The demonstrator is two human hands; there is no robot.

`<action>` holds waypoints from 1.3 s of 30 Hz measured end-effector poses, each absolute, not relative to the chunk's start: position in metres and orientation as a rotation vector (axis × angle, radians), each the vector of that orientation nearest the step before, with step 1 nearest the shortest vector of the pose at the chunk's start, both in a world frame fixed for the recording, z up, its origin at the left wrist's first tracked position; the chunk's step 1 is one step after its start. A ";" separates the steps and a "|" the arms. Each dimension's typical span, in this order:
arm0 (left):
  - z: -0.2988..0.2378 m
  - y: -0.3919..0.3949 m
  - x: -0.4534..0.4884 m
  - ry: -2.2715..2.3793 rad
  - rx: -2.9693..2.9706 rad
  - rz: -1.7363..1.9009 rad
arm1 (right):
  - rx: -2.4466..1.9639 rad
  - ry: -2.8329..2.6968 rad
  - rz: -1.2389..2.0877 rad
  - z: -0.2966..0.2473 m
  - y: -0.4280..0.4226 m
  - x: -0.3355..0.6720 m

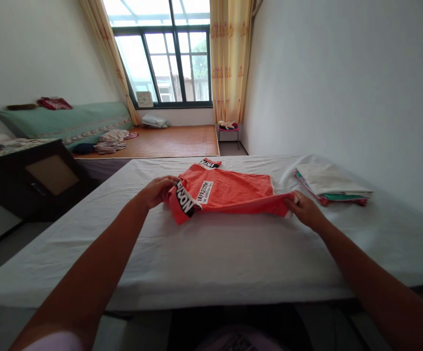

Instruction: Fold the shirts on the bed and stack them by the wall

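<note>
We have an orange-red shirt (233, 186) spread near the middle of the white-sheeted surface (240, 263), collar end toward nine o'clock and hem toward three. Our left hand (158, 191), at nine o'clock of the shirt, pinches the cloth by the near shoulder; our right hand (303, 209), nearer four, has its grip closed on the hem corner. Both grips look narrow, fingers pressed together on fabric, and the near edge runs fairly straight between them, seemingly a little off the sheet. To handle this edge well, we should pull evenly from both ends, match the height of our hands and let the cloth lie down without a twist. The near sleeve (185, 202), at eight o'clock, droops and could crease under the body, so we do well to smooth it. The shirt looks like thin, soft knit, with black lettered bands on its sleeves and a white rectangular print (204, 192) on the body. At three o'clock, a folded stack (333, 180) shows a pale, slightly rumpled top above green and reddish edges.
</note>
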State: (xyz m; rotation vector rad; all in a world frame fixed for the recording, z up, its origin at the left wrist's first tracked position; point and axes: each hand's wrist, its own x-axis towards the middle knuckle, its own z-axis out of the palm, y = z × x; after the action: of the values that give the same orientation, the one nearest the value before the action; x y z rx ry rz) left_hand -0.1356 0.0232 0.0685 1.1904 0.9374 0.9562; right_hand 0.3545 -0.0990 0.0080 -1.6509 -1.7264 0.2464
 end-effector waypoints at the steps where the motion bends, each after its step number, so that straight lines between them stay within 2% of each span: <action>1: 0.070 0.038 -0.123 0.947 1.156 1.045 | -1.697 -1.627 0.266 0.005 -0.087 0.355; 5: 0.064 0.076 -0.103 1.071 1.162 1.257 | -1.758 -1.258 0.504 -0.010 -0.051 0.360; 8: 0.042 0.079 -0.123 1.382 1.335 1.315 | -1.644 -1.164 0.668 -0.021 -0.049 0.365; 12: 0.007 0.068 -0.157 1.800 1.732 0.995 | -1.553 -1.431 0.848 -0.023 -0.066 0.368; 15: -0.008 0.062 -0.161 1.791 2.030 0.789 | -1.512 -1.694 0.678 -0.018 -0.072 0.363; 21: -0.007 0.058 -0.134 1.632 2.149 1.020 | -1.433 -1.677 0.211 -0.012 -0.065 0.341; 25: 0.001 0.052 -0.133 1.645 2.093 0.987 | -1.432 -1.605 0.062 -0.009 -0.067 0.339; 28: 0.009 0.045 -0.147 1.624 2.139 0.792 | -1.525 -1.648 0.153 -0.009 -0.072 0.350; 33: 0.029 0.029 -0.173 1.402 1.993 0.434 | -1.598 -1.881 0.596 -0.012 -0.078 0.372; 39: 0.030 0.029 -0.183 1.588 1.985 0.223 | -1.694 -1.858 0.575 -0.016 -0.079 0.381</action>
State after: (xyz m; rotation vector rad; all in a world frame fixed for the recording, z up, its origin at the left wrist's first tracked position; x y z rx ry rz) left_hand -0.1826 0.0285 0.0305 1.9851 1.5878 0.2228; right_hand 0.3807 -0.0785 -0.0158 -1.6938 -1.8580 0.5747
